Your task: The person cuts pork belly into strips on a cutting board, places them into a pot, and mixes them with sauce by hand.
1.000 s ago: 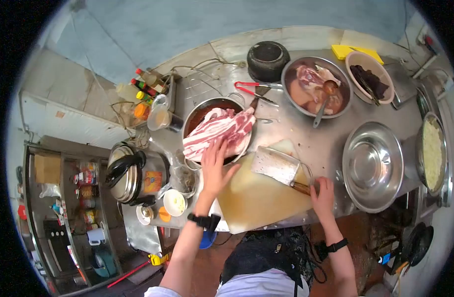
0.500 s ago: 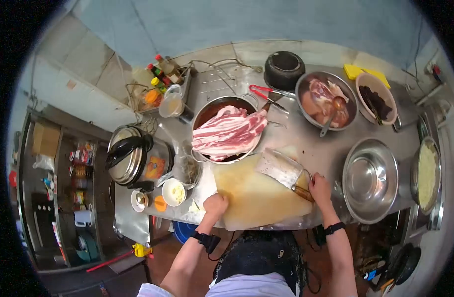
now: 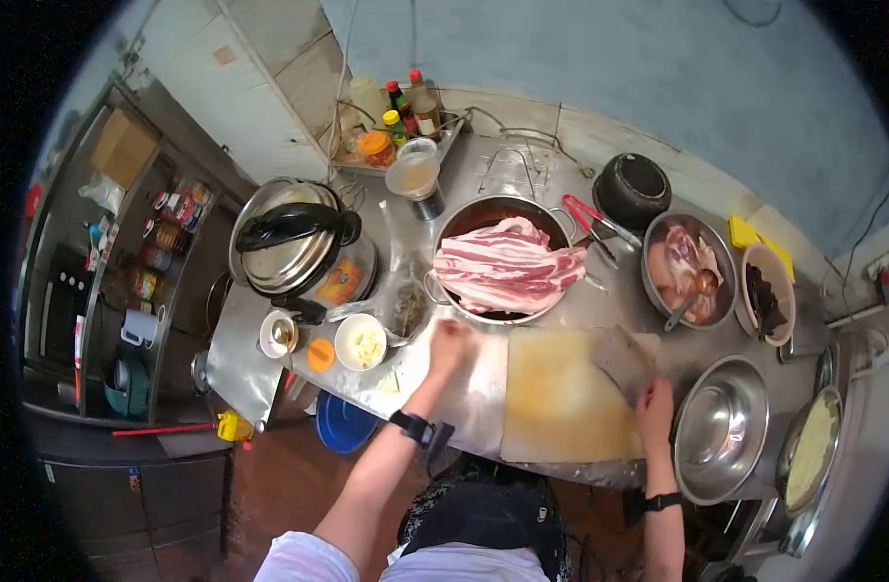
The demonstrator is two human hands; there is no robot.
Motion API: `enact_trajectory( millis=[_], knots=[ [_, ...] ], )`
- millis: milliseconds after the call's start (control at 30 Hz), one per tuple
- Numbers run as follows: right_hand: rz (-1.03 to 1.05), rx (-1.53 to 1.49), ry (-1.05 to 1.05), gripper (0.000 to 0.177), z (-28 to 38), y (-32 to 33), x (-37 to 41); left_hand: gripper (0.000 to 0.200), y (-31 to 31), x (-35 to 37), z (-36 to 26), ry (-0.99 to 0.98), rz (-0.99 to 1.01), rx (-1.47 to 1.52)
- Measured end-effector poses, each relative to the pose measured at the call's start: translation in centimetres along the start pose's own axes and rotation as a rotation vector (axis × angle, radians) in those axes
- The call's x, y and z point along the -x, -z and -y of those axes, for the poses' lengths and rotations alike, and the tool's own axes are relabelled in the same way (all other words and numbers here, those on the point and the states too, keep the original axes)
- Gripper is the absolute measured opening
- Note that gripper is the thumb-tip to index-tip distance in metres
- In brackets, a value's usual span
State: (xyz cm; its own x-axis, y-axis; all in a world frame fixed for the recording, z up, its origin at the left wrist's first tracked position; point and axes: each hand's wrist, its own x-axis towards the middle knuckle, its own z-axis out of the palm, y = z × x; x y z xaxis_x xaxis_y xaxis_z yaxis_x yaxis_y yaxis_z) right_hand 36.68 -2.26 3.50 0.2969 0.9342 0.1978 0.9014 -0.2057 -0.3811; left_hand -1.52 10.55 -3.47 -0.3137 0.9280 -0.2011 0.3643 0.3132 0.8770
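My right hand (image 3: 655, 403) is closed around the handle of a cleaver (image 3: 623, 363). The blade, smeared by motion, is over the upper right of a worn, yellowish cutting board (image 3: 561, 407). My left hand (image 3: 450, 346) is over the steel table, left of the board and just below a wide pot (image 3: 443, 299); its fingers are too blurred to read. A large slab of streaky pork belly (image 3: 508, 267) lies across the pot, covering most of its opening. Left of that hand stands a white bowl of peeled garlic (image 3: 362, 342).
A pressure cooker (image 3: 304, 247) stands at the left, and sauce bottles (image 3: 406, 112) at the back. Red-handled tongs (image 3: 600, 223) lie beside the pot. A bowl of meat with a ladle (image 3: 692, 267), a steel basin (image 3: 721, 427) and a pan (image 3: 813, 451) line the right side.
My left hand has left the cutting board's edge and moved up toward the pot. The cleaver is still in my right hand, its blade turned more upright. The whole view has shifted and tilted.
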Motion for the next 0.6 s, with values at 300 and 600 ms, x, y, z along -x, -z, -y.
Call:
enact_trajectory(
  millis=[300,600],
  knots=[
    [0.341,-0.297,0.063,0.015,3.8,-0.1,4.3,0.007,4.5,-7.4,-4.1,0.527,0.277,1.224],
    [0.514,-0.280,0.069,0.013,3.3,-0.8,5.9,0.016,3.4,0.8,-7.3,0.580,0.278,0.932]
  ],
)
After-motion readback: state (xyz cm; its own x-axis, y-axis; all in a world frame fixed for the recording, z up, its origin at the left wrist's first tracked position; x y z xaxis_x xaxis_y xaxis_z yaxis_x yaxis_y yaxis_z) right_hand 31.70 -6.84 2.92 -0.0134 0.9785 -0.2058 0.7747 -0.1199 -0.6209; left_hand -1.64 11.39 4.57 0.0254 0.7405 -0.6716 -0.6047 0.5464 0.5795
